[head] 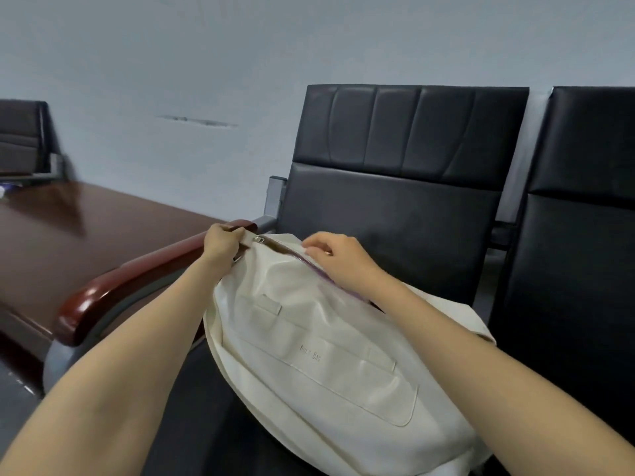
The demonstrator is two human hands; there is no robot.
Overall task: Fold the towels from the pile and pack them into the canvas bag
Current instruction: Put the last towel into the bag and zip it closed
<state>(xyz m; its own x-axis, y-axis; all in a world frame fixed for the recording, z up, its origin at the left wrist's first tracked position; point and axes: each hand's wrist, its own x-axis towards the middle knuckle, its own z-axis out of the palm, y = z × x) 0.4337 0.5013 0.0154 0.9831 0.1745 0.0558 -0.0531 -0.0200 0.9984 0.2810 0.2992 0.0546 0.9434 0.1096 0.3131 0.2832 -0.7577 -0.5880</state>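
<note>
A glossy brown wooden counter (86, 228) fills the far left, and no towel pile shows on it or anywhere else. Next comes a curved, lacquered wood armrest (144, 269) on a grey metal frame. The left hand (220, 243) pinches the flat webbing end tab (246, 239), held taut, just beside the metal zip slider (260, 239). The canvas bag (309, 355) lies on the seat of a black padded chair (395, 201). It is cream, stiff-woven, rounded and bulging, with a stitched front pocket and small printed lettering. The right hand (338, 259) curls its fingers onto the top edge by the zip, and I cannot tell if it pinches cloth. A purple sliver shows beneath it. Judging by the plump bag, packing looks finished and closing the zip is the step in hand
</note>
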